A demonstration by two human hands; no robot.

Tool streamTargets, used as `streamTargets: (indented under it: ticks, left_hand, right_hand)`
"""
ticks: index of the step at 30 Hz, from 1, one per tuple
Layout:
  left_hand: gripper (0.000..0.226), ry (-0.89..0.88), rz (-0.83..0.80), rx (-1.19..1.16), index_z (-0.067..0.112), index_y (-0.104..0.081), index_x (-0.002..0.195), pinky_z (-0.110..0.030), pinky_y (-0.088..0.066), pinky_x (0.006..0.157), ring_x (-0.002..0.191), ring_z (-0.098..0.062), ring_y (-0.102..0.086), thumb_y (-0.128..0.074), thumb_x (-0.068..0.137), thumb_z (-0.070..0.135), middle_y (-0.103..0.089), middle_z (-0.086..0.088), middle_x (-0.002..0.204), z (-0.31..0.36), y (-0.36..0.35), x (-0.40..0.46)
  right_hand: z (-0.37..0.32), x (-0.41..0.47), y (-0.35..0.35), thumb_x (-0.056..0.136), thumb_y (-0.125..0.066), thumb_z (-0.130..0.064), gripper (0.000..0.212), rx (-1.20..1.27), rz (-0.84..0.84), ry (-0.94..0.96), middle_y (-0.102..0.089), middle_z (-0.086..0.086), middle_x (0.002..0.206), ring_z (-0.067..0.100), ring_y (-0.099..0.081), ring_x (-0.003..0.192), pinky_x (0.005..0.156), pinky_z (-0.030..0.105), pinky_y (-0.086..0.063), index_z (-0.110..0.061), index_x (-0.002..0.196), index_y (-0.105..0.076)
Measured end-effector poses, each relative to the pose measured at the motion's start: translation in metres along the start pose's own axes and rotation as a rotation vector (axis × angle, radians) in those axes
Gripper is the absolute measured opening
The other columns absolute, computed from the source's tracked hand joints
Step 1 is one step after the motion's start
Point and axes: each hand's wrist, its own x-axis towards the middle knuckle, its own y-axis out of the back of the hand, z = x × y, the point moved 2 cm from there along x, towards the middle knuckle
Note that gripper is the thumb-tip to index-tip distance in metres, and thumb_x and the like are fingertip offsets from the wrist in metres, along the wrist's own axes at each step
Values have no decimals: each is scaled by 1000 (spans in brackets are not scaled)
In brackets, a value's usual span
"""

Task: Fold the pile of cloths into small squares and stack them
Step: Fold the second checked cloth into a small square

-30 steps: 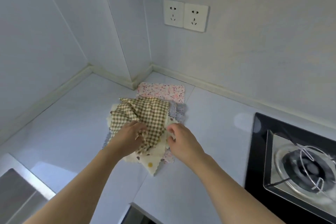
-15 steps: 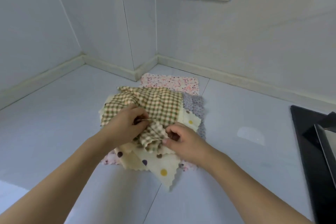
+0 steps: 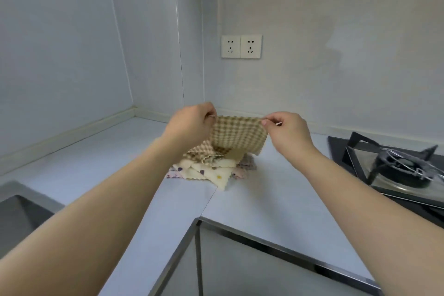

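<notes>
The left hand [image 3: 192, 122] and right hand [image 3: 286, 127] each pinched 1 top corner of the brown-and-cream checked cloth [image 3: 237, 136]. It likely needed lifting clear of the pile of patterned cloths [image 3: 211, 173], taut.

Left hand [image 3: 192, 122] and right hand [image 3: 287, 127] each pinching a top corner of a checked cloth [image 3: 237, 134] raised above the pile of cloths [image 3: 211, 170], pale countertop [image 3: 96, 163], gas hob [image 3: 396, 168] right, sink [image 3: 16, 214] near left, double wall socket [image 3: 241, 46] far
</notes>
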Motion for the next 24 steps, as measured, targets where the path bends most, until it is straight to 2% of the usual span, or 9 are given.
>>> streamTargets:
  ticks: [3, 6, 9, 13, 16, 19, 21, 23, 24]
  left_hand:
    - [16, 1, -32, -92, 23, -60, 94, -32, -48, 62, 70, -23, -61, -45, 97, 21, -66, 0, 81, 31, 38, -16]
    - [17, -9, -100, -247, 20, -65, 92, -28, -45, 62, 68, -17, -59, -50, 97, 23, -69, -4, 86, 58, 67, -25]
    - [16, 3, -145, -370, 17, -70, 97, -24, -50, 70, 81, -16, -64, -55, 96, 24, -71, -4, 95, 79, 83, -26]
    - [14, 14, -177, -391, 16, -73, 99, -36, -53, 87, 94, -25, -68, -61, 93, 20, -73, -7, 98, 89, 74, -20]
    - [11, 41, -240, -358, 20, -74, 93, -36, -56, 79, 80, -22, -69, -63, 91, 22, -74, -6, 89, 86, 45, -11]
    - [12, 62, -281, -318, 23, -73, 89, -27, -51, 65, 64, -13, -61, -61, 92, 21, -72, -1, 79, 78, 5, -2]
    - [15, 63, -287, -291, 22, -73, 93, -19, -46, 63, 66, -7, -59, -59, 93, 19, -69, 7, 77, 72, -23, 2]
    - [18, 70, -281, -257, 23, -72, 94, -5, -38, 61, 70, -1, -59, -56, 94, 17, -66, 15, 75, 67, -47, 5]
    - [19, 77, -274, -263, 24, -73, 95, -3, -38, 62, 74, -4, -61, -55, 94, 17, -66, 15, 78, 64, -59, 7]
  right_hand:
    - [-26, -25, 51, 94, -56, -18, 16, -37, 65, 43, -63, -11, 75, 1, -56, 67, 59, 16, -42, -20, 83, -68]
    - [-41, -44, 97, 94, -56, -19, 16, -87, 103, 83, -64, -7, 73, 8, -58, 66, 59, 22, -42, -18, 84, -69]
    - [-47, -54, 134, 93, -57, -19, 14, -166, 94, 120, -64, -3, 72, 16, -60, 65, 64, 28, -46, -17, 86, -69]
    - [-40, -55, 156, 93, -58, -19, 14, -282, 118, 152, -61, -14, 76, 2, -55, 67, 62, 16, -39, -20, 94, -72]
    - [-15, -47, 156, 94, -58, -18, 16, -310, 119, 114, -64, -13, 84, -2, -54, 73, 64, 10, -37, -19, 98, -73]
    - [21, -35, 141, 93, -58, -13, 17, -282, 105, 42, -66, -8, 82, 5, -58, 68, 74, 25, -49, -15, 98, -74]
    - [49, -29, 128, 94, -57, -11, 17, -262, 82, -28, -64, -8, 72, 10, -61, 61, 74, 34, -55, -15, 96, -74]
    - [73, -26, 117, 95, -55, -10, 19, -253, 58, -84, -65, -5, 69, 15, -65, 60, 73, 36, -58, -16, 91, -72]
    - [83, -24, 112, 95, -54, -9, 21, -241, 57, -96, -66, -5, 70, 15, -67, 61, 73, 37, -58, -19, 87, -70]
